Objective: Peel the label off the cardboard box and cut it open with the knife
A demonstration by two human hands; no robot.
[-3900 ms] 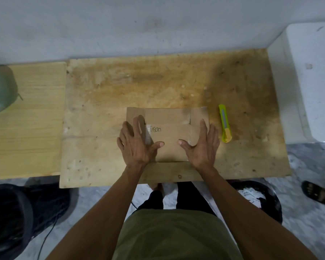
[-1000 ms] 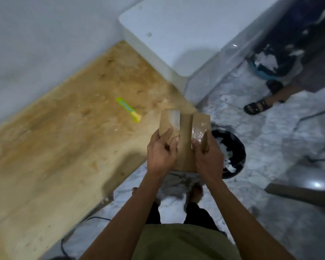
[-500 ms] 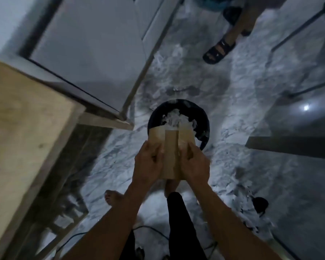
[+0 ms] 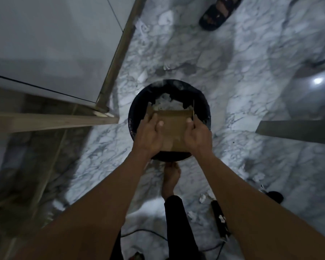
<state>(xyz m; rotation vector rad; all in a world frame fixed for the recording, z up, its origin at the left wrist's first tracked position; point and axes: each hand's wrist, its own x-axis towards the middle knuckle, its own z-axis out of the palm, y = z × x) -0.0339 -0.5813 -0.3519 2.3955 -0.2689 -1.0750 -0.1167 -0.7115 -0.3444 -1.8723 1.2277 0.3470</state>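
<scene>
The black waste bin (image 4: 204,111), holding white paper scraps, stands on the marble floor (image 4: 251,53). Directly over it hangs the cardboard box (image 4: 172,126), flaps spread, so cutting looks done and only disposal remains. Left hand (image 4: 148,135) and right hand (image 4: 196,136) grip its sides, thumbs on top

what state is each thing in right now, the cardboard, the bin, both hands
flattened brown cardboard box: held level over the bin, end flaps turned up
round black bin: open on the marble floor, white scraps inside
left hand: grips the box's left edge
right hand: grips the box's right edge
</scene>
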